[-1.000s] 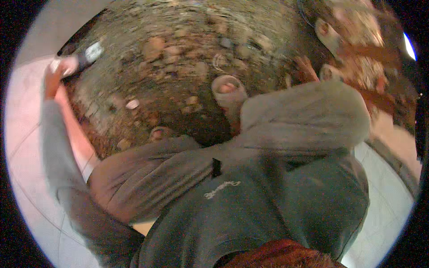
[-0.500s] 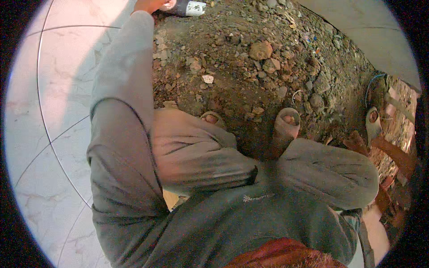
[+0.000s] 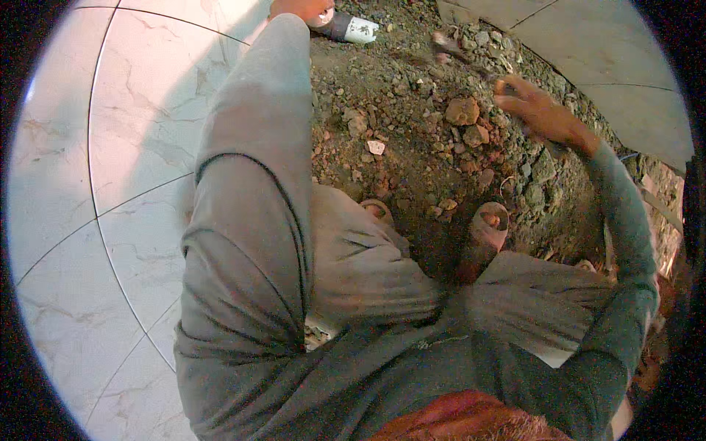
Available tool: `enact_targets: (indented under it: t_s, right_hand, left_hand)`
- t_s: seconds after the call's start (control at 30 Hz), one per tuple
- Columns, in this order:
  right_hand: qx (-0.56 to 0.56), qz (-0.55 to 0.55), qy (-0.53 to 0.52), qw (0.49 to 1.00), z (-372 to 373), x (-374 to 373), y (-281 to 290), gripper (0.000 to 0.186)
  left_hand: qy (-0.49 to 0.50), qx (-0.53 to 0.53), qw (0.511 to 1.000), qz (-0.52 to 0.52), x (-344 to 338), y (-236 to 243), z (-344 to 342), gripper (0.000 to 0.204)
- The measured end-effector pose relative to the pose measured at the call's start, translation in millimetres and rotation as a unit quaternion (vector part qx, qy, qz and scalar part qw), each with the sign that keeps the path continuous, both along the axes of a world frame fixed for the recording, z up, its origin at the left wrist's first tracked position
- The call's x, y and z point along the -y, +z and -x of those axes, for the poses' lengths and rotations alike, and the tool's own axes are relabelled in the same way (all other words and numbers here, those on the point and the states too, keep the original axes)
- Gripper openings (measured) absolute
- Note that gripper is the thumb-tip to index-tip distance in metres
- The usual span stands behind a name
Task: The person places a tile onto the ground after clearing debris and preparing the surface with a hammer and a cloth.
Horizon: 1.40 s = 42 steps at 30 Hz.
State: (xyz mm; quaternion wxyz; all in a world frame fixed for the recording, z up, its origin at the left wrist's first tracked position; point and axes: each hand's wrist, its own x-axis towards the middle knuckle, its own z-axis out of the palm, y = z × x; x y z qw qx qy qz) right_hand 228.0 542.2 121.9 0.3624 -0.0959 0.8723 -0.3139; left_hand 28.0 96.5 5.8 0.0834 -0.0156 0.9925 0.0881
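Observation:
I squat over a patch of brown dirt and rubble [image 3: 412, 140]. My left hand [image 3: 298, 7] reaches to the top edge and grips a dark cylindrical object with a white label [image 3: 351, 28] that lies on the dirt. My right hand [image 3: 540, 110] is stretched over the stones at the upper right, fingers curled around a thin, motion-blurred tool [image 3: 456, 50] that points up and left. A reddish stone [image 3: 462, 110] lies just left of that hand. My two sandalled feet [image 3: 489, 224] stand on the dirt below.
Glossy white marble-pattern floor tiles [image 3: 110, 184] border the dirt on the left, and more tiles [image 3: 588, 44] lie at the upper right. Bricks and debris [image 3: 662, 206] sit at the right rim. My grey sleeves and knees fill the lower middle.
The view has swung, so the dirt patch now sits centre to upper right. My right arm has come into view and reached out over the stones. My left hand still holds the labelled object.

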Motion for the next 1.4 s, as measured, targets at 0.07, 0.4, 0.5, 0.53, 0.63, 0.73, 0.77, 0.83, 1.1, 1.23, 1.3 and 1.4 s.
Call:
enact_targets:
  t_s: [0.07,0.4,0.5,0.53,0.63,0.73,0.77,0.83,1.1,1.23,1.3,1.4]
  right_hand:
    - [0.065,0.088,-0.098,0.989,11,57,-44,0.04]
    - [0.363,0.641,-0.425,0.526,14,251,-184,0.018]
    - [0.319,0.621,-0.499,0.514,13,277,-169,0.018]
    - [0.292,0.617,-0.531,0.502,17,277,-168,0.019]
    - [0.294,0.62,-0.54,0.488,25,271,-175,0.02]
    - [0.292,0.64,-0.524,0.481,25,269,-180,0.019]
    - [0.281,0.609,-0.536,0.512,22,272,-175,0.019]
    - [0.273,0.591,-0.538,0.536,21,274,-174,0.018]
    - [0.167,0.541,-0.627,0.535,33,325,-168,0.015]
    - [0.317,0.578,-0.534,0.529,47,320,-178,0.016]
    - [0.273,0.548,-0.521,0.595,48,305,-177,0.015]
    - [0.207,0.538,-0.609,0.545,43,322,-161,0.015]
  left_hand:
    - [0.015,0.012,1.0,0.007,-8,11,-6,0.106]
    - [-0.041,-0.175,0.983,-0.021,-6,-10,-18,0.071]
    - [-0.143,-0.196,0.965,0.097,1,-17,-21,0.067]
    - [-0.086,-0.191,0.977,0.027,-8,-12,-23,0.063]
    - [-0.038,-0.213,0.97,-0.108,-14,2,-35,0.055]
    - [0.008,-0.22,0.95,-0.223,-9,0,-41,0.042]
    - [-0.014,-0.245,0.934,-0.258,6,-20,-40,0.063]
    - [-0.031,-0.234,0.901,-0.365,24,-41,-37,0.084]
    - [-0.005,-0.245,0.891,-0.382,14,-52,-30,0.076]
    - [-0.011,-0.289,0.913,-0.287,17,-51,-30,0.077]
    - [-0.006,-0.298,0.922,-0.248,18,-52,-30,0.078]
    - [-0.007,-0.295,0.921,-0.253,19,-52,-29,0.078]
